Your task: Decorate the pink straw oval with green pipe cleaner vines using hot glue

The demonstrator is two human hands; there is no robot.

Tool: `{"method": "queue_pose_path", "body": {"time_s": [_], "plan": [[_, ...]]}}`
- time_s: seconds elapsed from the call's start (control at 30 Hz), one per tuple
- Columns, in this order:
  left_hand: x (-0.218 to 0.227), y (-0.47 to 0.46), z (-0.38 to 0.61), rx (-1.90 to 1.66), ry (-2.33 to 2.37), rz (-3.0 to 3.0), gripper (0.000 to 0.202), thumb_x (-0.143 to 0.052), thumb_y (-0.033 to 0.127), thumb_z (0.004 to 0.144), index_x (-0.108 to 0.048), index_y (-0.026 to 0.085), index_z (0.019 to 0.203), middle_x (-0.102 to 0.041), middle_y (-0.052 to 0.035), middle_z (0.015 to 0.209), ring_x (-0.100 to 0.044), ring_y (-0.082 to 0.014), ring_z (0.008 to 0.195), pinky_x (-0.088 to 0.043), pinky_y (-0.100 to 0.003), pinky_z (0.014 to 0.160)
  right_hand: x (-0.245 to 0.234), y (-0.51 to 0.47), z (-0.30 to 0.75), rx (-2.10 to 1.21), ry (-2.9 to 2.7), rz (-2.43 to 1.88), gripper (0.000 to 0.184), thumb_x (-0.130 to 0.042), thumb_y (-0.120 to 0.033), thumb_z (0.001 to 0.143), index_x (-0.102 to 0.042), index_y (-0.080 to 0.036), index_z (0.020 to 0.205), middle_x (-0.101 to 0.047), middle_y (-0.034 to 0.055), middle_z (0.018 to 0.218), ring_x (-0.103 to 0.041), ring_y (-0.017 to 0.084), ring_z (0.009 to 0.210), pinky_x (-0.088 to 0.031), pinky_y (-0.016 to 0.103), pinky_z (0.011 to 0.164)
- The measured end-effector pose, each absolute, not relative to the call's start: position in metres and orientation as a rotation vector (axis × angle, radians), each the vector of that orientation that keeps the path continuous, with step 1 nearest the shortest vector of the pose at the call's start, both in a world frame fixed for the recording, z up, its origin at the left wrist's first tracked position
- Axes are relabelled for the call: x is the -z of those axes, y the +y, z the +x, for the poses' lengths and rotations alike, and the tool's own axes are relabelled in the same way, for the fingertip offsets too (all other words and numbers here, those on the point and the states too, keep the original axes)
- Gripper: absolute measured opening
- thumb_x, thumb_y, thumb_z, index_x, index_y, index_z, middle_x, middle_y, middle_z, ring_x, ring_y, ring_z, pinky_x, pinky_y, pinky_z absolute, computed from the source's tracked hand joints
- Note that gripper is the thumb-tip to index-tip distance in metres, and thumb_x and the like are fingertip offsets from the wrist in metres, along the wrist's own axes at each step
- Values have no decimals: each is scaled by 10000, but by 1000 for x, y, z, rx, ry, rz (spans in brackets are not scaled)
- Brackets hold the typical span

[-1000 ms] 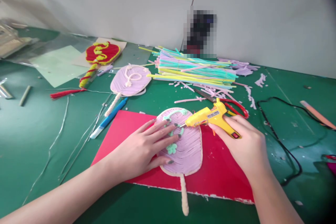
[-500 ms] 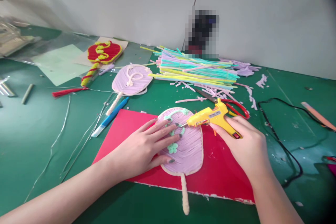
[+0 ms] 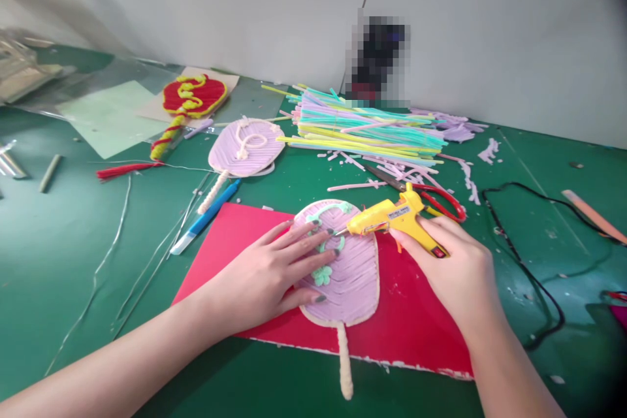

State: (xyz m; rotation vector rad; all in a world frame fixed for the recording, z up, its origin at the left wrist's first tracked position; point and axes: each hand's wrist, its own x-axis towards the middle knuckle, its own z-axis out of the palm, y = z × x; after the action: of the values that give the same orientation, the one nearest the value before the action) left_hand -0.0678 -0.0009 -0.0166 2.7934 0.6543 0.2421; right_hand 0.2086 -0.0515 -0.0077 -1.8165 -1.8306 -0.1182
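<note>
A lilac hand fan (image 3: 350,287) with a cream rim and handle lies on a red board (image 3: 411,326). Mint-green trim (image 3: 322,275), including a small flower, curls over its left half. My left hand (image 3: 274,268) rests flat on the fan's left side, fingers spread across the trim and partly covering it. In my right hand (image 3: 460,268) is a yellow hot glue gun (image 3: 392,217), gripped by its handle. Its metal nozzle points left and meets the fan near my left fingertips; whether glue is coming out I cannot tell.
Behind the board lie red-handled scissors (image 3: 441,199) and a bundle of coloured pipe cleaners (image 3: 367,127). A second lilac fan (image 3: 247,150), a blue pen (image 3: 208,215) and a red-and-yellow fan (image 3: 193,98) are at left. A black cord (image 3: 514,261) loops at right.
</note>
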Motion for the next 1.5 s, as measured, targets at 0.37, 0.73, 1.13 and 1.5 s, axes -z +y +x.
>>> {"method": "queue_pose_path", "body": {"time_s": [0.37, 0.73, 1.13, 1.5], "plan": [[15, -2, -67, -256, 672, 2775, 501, -424, 455, 929, -406, 268, 1393, -393, -39, 1465, -328, -273, 1368, -314, -498, 1112, 8, -51, 206, 151, -1844, -1797, 229, -620, -391, 826, -664, -171, 876, -651, 35, 798, -621, 149, 689, -480, 249, 623], [16, -2, -67, -255, 676, 2788, 492, -429, 449, 929, -420, 263, 1384, -396, -48, 1463, -332, -275, 1366, -329, -511, 1101, 9, -51, 205, 180, -1857, -1761, 235, -615, -397, 829, -662, -170, 870, -646, 46, 793, -623, 160, 689, -497, 264, 637], [15, -3, -66, -266, 680, 2789, 488, -434, 435, 930, -413, 267, 1388, -397, -44, 1463, -330, -268, 1368, -318, -501, 1110, 5, -51, 209, 72, -1787, -1779, 210, -629, -384, 814, -664, -178, 833, -654, 35, 784, -628, 161, 695, -487, 257, 619], [18, -2, -67, -276, 675, 2784, 500, -438, 445, 926, -404, 274, 1394, -393, -44, 1466, -334, -270, 1365, -321, -494, 1110, 6, -50, 216, 1, -1707, -1829, 224, -632, -413, 802, -686, -207, 872, -692, 42, 869, -653, 186, 789, -500, 271, 652]]}}
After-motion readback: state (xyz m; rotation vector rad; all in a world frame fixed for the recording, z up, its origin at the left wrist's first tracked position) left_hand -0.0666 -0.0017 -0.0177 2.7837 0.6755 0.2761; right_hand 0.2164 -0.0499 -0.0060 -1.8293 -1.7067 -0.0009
